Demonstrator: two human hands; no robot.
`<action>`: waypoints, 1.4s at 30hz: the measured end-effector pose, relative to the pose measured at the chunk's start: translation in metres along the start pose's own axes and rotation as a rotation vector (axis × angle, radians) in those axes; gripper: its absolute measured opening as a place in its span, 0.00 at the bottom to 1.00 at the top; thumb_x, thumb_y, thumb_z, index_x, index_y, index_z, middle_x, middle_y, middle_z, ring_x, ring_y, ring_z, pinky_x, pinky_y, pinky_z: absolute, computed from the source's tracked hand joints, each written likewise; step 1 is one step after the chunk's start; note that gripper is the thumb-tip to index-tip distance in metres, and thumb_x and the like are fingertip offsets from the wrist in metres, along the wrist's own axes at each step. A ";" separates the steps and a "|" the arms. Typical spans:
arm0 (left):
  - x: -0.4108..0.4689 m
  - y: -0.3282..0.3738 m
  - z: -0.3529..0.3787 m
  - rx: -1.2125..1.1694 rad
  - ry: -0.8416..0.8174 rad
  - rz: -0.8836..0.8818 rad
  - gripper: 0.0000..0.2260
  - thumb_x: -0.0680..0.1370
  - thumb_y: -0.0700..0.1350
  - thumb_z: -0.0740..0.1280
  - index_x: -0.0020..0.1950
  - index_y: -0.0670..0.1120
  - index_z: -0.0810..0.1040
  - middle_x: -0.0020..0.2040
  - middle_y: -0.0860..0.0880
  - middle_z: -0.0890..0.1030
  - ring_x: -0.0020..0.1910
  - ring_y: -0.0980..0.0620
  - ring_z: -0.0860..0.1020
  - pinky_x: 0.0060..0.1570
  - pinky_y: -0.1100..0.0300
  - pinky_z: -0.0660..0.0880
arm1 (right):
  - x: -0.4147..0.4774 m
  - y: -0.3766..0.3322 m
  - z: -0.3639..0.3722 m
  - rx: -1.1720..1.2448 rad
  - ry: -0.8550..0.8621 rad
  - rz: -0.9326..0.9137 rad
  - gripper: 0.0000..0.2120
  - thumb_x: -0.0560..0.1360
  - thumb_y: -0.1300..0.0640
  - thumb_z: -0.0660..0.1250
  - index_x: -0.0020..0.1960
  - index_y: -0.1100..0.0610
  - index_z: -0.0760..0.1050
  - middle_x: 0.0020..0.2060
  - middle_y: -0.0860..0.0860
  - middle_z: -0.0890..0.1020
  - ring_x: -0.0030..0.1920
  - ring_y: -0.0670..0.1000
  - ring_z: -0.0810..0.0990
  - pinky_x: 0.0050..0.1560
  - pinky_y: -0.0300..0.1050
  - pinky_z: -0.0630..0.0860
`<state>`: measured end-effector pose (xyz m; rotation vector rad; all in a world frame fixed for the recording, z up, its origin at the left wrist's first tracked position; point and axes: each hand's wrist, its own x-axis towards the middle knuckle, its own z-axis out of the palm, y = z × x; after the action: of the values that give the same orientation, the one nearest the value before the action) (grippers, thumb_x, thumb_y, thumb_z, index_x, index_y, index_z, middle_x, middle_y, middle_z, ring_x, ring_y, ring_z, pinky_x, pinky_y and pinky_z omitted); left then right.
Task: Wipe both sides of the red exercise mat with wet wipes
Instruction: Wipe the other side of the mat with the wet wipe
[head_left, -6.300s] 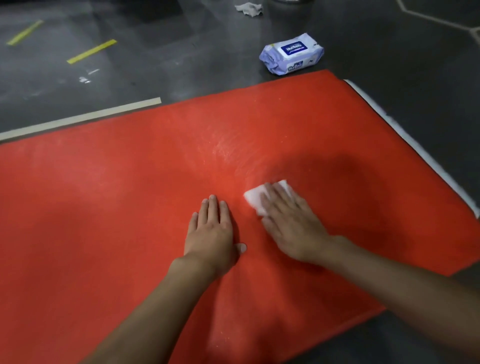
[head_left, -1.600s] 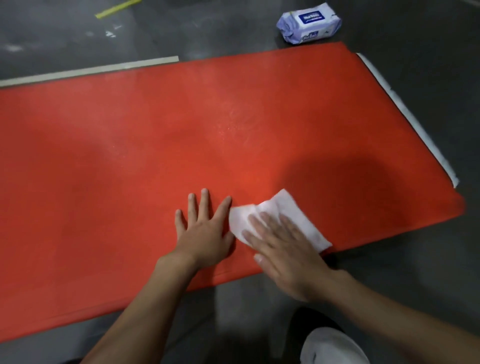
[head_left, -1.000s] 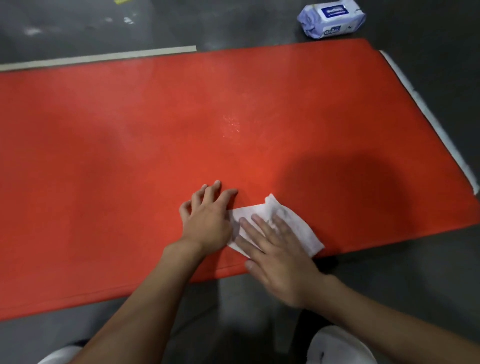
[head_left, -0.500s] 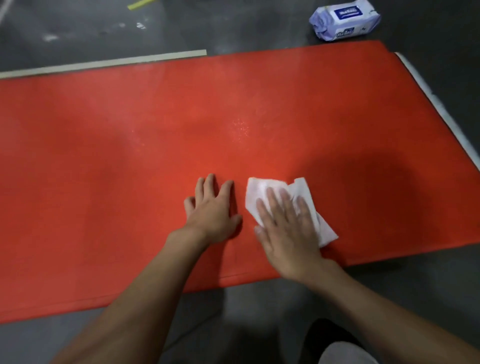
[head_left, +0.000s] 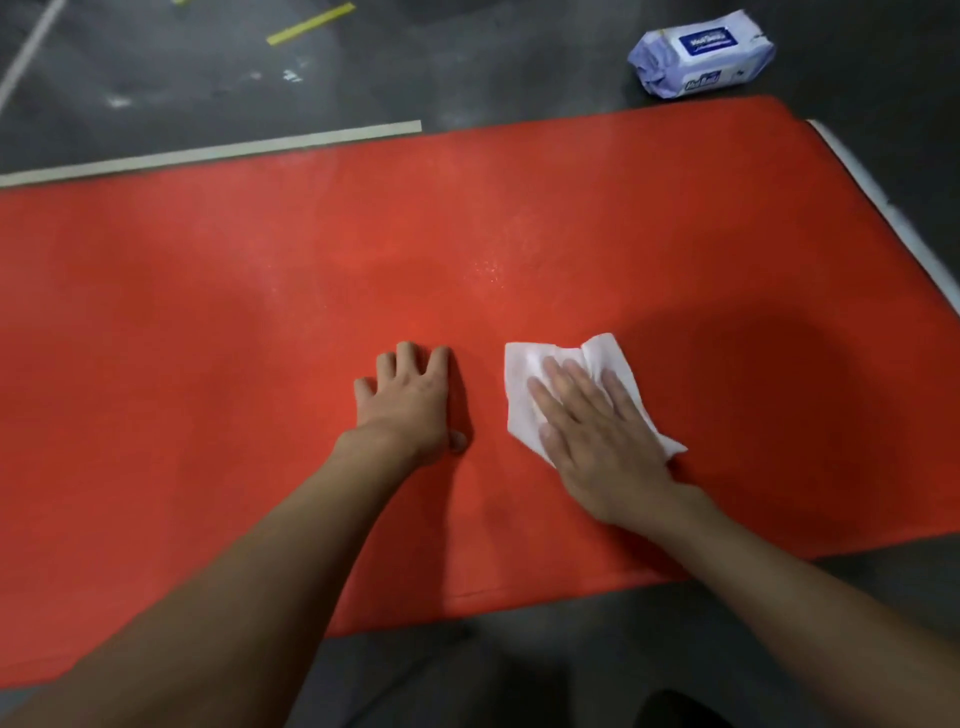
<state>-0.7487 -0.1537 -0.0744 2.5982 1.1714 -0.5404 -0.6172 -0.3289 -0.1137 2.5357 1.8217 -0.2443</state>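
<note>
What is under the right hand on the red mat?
A white wet wipe lies flat under the right hand on the red mat; its edges stick out, its middle is hidden by the hand.

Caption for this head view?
Right hand presses a wet wipe on the red mat; left hand rests beside.

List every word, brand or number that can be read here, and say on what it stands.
Blue label on top of the wet wipes pack: white writing, too blurred to read.
Front of the same pack: dark lettering, also too blurred.
On the red mat: no text.
</note>
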 end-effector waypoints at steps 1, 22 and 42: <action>0.002 -0.002 0.001 -0.008 -0.018 -0.011 0.48 0.66 0.57 0.77 0.77 0.54 0.52 0.77 0.43 0.50 0.77 0.39 0.50 0.70 0.35 0.57 | 0.002 -0.007 0.001 -0.011 0.004 0.059 0.31 0.80 0.46 0.36 0.81 0.53 0.51 0.80 0.52 0.49 0.80 0.52 0.44 0.78 0.59 0.46; 0.026 -0.010 -0.027 -0.042 -0.025 -0.043 0.39 0.60 0.61 0.80 0.63 0.51 0.67 0.62 0.50 0.66 0.65 0.43 0.64 0.53 0.40 0.70 | 0.043 -0.029 0.005 0.055 0.015 -0.016 0.33 0.80 0.41 0.41 0.80 0.56 0.53 0.80 0.52 0.52 0.80 0.50 0.45 0.78 0.57 0.43; 0.060 -0.020 -0.034 0.029 -0.024 0.009 0.56 0.55 0.56 0.83 0.75 0.55 0.55 0.78 0.52 0.53 0.76 0.45 0.53 0.64 0.40 0.65 | 0.091 0.002 -0.011 0.092 -0.043 -0.214 0.35 0.79 0.38 0.36 0.81 0.54 0.51 0.80 0.50 0.51 0.80 0.47 0.43 0.78 0.55 0.40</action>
<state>-0.7196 -0.0883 -0.0704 2.6127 1.1528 -0.5898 -0.5859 -0.2426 -0.1153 2.3688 2.1127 -0.3904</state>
